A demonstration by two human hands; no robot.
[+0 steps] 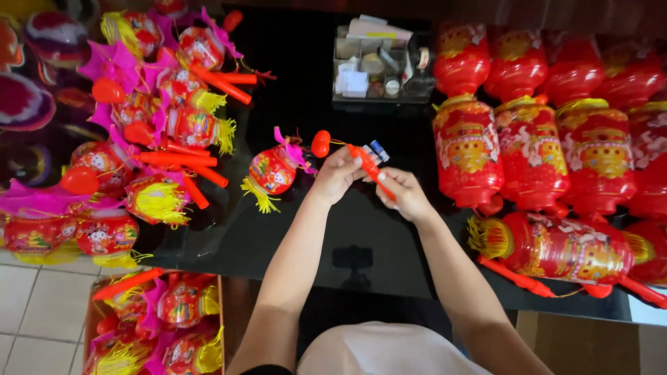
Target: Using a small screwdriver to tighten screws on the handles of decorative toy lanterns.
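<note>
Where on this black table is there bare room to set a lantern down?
Bare patches: the table in front of the hands, and between the small lantern and the organiser tray. Crowded: the lantern pile at left, the big lanterns at right.

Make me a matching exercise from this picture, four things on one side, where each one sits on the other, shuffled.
Things:
1. orange stick
2. clear organiser tray
3. big red lanterns
4. cardboard box

Places:
A. on the floor, bottom left
B. between the left hand and right hand
C. right side of the black table
D. far edge of the table, centre

Pairs: 1-B, 2-D, 3-C, 4-A
</note>
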